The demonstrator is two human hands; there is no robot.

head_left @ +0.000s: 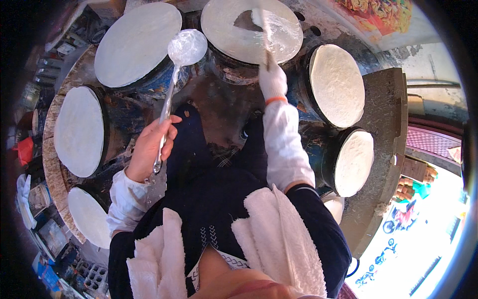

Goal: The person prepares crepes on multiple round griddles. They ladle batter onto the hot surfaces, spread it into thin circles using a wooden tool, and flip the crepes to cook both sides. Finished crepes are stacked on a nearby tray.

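1. Fingers [169,130] of the bare left hand [149,149] are wrapped around a long metal ladle [186,47], its bowl hovering between two griddles.
2. Round griddle [251,30] at top centre carries a thin white sheet [224,25], partly lifted.
3. Right hand [272,79], gloved in white, seems closed on a blurred stick-like tool [265,27] over that sheet.
4. Colourful printed sign [378,12], upper right, is cut off by the rim.

Curved stone counter [386,129], sunlit street [428,224] at right
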